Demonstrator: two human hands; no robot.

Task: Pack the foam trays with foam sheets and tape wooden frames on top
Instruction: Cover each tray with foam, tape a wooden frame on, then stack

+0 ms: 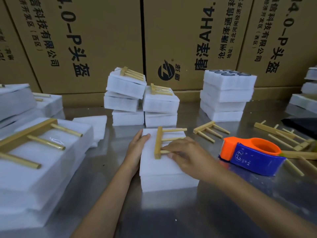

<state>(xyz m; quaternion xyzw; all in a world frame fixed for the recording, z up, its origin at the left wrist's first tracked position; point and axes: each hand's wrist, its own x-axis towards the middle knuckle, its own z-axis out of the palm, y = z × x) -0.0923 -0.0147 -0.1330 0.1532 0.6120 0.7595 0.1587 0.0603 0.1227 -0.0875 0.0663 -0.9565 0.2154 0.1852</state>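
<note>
A white foam tray (164,170) covered by a foam sheet lies in front of me on the metal table. On top of it rests a wooden frame (158,142), a bar with three pegs pointing right. My left hand (138,148) lies flat against the tray's left edge, fingers straight. My right hand (184,154) rests on the frame's pegs, its fingers pinching the nearest peg. An orange and blue tape dispenser (252,155) stands to the right of the tray, untouched.
Stacks of packed foam trays with frames (127,83) stand behind and at the left (34,152). A stack of open trays (226,95) stands at back right. Loose wooden frames (209,130) lie right. Loose foam sheets (96,124) lie left of centre. Cardboard boxes (103,40) wall the back.
</note>
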